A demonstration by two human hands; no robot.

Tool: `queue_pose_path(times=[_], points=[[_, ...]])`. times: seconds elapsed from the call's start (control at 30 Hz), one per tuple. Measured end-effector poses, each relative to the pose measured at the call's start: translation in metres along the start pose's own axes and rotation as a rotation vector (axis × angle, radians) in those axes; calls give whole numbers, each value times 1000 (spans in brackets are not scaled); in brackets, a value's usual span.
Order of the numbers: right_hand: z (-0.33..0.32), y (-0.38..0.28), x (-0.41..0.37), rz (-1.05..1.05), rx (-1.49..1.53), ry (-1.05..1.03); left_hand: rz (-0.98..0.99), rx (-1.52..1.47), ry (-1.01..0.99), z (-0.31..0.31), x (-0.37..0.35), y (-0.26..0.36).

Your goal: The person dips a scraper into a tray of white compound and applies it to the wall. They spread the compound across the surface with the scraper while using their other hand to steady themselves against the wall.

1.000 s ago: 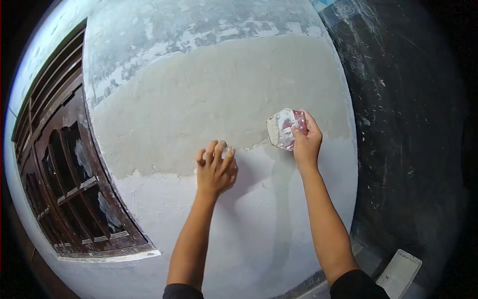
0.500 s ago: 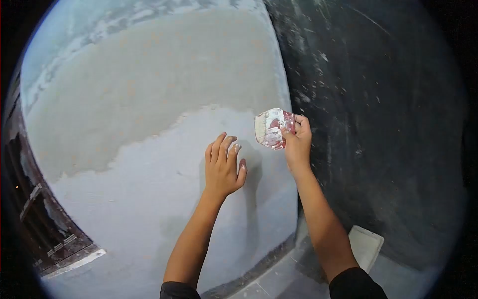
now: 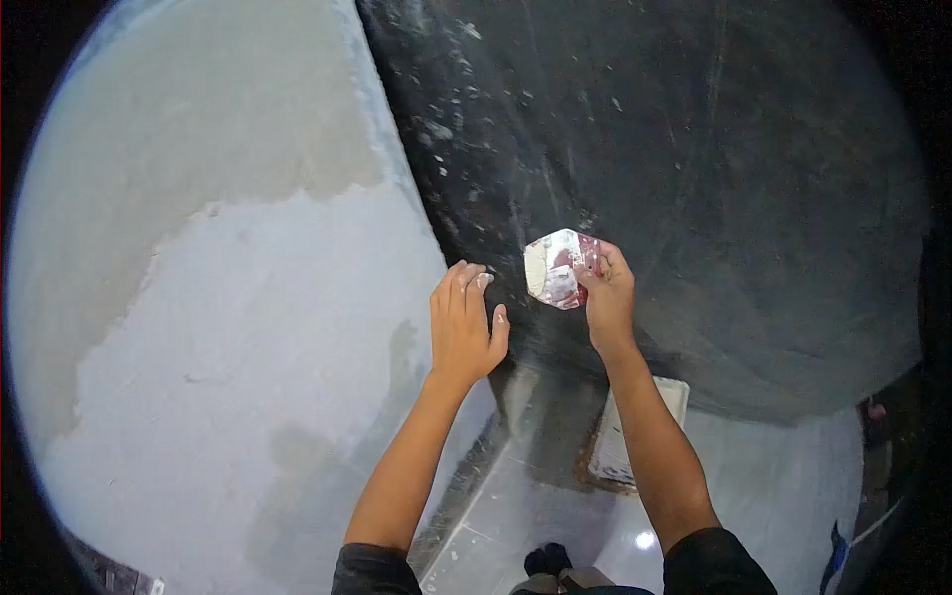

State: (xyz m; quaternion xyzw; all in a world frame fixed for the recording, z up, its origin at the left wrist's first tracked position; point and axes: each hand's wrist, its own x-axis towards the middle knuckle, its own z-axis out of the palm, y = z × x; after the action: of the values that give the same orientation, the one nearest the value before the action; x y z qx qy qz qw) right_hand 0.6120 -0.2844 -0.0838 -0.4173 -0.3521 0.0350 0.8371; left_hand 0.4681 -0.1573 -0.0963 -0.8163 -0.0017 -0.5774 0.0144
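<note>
My right hand point(image 3: 613, 293) grips a small, flat, many-sided scraper point(image 3: 563, 269), red under white smears, with a cream-coloured patch of paste along its left edge. My left hand point(image 3: 464, 322) is raised to the left of the scraper, fingers apart and holding nothing, with whitish residue on the fingertips. Behind my left hand is the edge of a pale wall point(image 3: 248, 327), whose upper part bears a beige-grey coat with a ragged lower border. A dark wall point(image 3: 754, 198) with white specks and scratches lies behind the scraper.
On the tiled floor point(image 3: 496, 496) below, a white rectangular tray point(image 3: 610, 448) rests partly behind my right forearm. My dark-clad feet point(image 3: 547, 560) show at the bottom. A blue object point(image 3: 836, 555) stands at the lower right.
The view has turned right and down, bringing more dark wall, floor, tray and my feet into sight. The scraper now appears before the dark wall, still in my right hand.
</note>
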Motion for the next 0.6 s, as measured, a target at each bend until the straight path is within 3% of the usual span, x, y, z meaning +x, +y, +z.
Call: queue_pose_path(times=[0.2, 0.43, 0.5, 0.6], points=[[-46, 5, -30, 78, -180, 205, -63, -281, -85, 47, -26, 11], [-28, 13, -4, 186, -530, 313, -230, -438, -300, 72, -29, -41], [-69, 74, 7, 196, -576, 314, -250, -458, -396, 123, -53, -60], [-77, 65, 6, 292, -698, 337, -318, -513, -514, 131, -65, -55]])
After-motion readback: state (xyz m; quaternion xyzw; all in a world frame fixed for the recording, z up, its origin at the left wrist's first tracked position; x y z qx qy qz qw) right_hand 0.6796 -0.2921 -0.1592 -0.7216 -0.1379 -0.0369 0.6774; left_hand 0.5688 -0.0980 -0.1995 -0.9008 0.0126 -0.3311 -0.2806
